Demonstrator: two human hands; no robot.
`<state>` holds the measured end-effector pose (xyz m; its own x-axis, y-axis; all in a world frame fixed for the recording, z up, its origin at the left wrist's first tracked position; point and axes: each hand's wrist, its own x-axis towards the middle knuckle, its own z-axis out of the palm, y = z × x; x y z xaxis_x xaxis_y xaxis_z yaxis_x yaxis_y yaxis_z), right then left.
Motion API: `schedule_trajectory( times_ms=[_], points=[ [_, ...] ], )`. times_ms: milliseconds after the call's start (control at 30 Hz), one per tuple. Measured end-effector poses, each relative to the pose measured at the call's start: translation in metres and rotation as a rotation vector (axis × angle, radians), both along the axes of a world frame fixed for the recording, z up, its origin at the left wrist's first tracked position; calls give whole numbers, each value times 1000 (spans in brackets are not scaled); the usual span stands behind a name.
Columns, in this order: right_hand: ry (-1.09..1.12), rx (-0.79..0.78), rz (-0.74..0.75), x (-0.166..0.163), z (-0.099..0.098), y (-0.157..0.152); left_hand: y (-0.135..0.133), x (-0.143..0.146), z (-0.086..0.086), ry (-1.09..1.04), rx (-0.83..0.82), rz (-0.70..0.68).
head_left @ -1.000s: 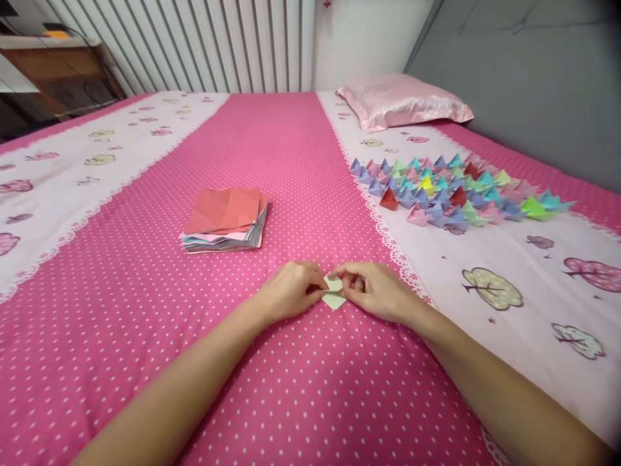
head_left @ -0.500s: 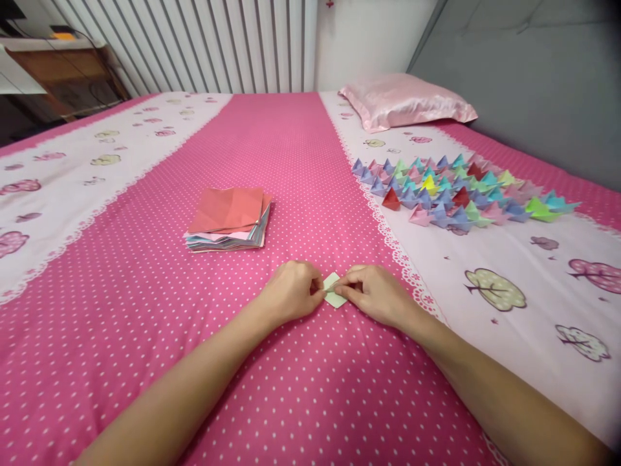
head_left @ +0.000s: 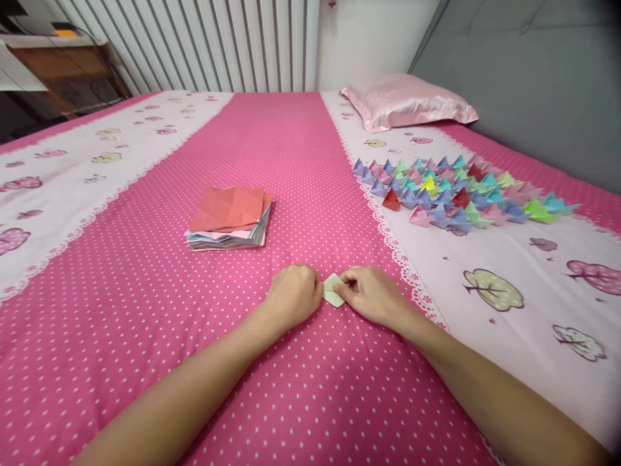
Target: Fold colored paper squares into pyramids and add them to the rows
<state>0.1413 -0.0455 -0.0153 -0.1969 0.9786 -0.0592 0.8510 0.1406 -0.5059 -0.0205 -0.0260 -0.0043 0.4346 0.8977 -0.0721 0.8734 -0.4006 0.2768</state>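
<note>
A small pale green folded paper point(head_left: 332, 294) lies between my two hands, just above or on the pink dotted bedspread point(head_left: 310, 388). It looks diamond-shaped, with a crease line across its middle. My left hand point(head_left: 295, 294) is closed, its thumb and fingers pinching the paper's left corner. From the other side my right hand point(head_left: 371, 294) grips the right part, thumb on top and the other fingers curled. Parts of the paper's left and right corners are hidden under the fingers.
Left of centre sits a stack of creased square papers point(head_left: 228, 217), red on top. Several rows of small folded paper boats point(head_left: 451, 194) in many colours stand on the right. A pink pillow point(head_left: 407, 103) lies farther back, near a grey headboard point(head_left: 524, 84).
My fingers have drawn slightly apart, so more of the pale green paper shows. The raised middle flap now looks flatter. The stack and the boats have stayed put.
</note>
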Motion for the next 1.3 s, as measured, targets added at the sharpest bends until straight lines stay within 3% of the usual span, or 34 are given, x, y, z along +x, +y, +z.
schedule_trajectory(
  times_ms=[533,967,1300],
  points=[
    [112,22,-159,-2,-13,1,1,1,-6,-50,-13,140],
    [247,49,-138,1,-10,-1,6,-1,-8,-235,-46,34],
    [241,120,-95,3,-17,3,4,1,-6,-187,-14,23]
  ],
)
